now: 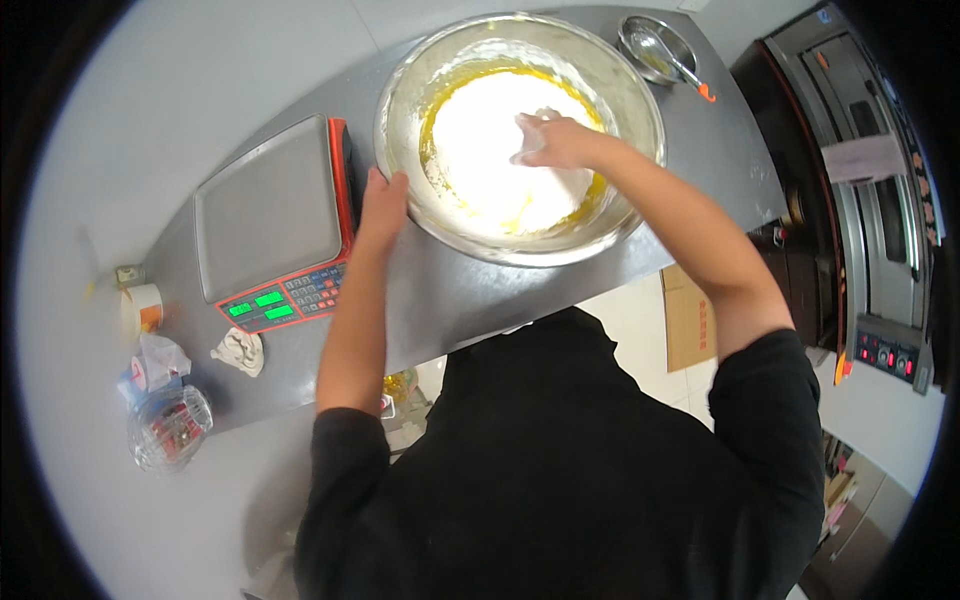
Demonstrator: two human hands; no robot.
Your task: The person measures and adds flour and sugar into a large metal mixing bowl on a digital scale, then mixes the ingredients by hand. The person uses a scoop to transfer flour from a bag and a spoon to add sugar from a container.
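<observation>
A large stainless steel bowl (637, 120) stands on the metal table, holding a heap of white flour (480, 142) with yellow liquid (596, 191) around its edge. My left hand (386, 199) grips the bowl's left rim. Over the flour at the middle of the bowl is my right hand (555, 139), its fingers spread and dusted white, with nothing seen held in it. Glare on the flour hides whether the fingertips dip into it.
An orange digital scale with a metal pan (270, 210) stands left of the bowl. A crumpled cloth (240, 352) and a clear container (171, 431) lie lower left. A small steel bowl (679, 49) holds an orange-handled utensil (703, 90). An oven (870, 195) stands at the right.
</observation>
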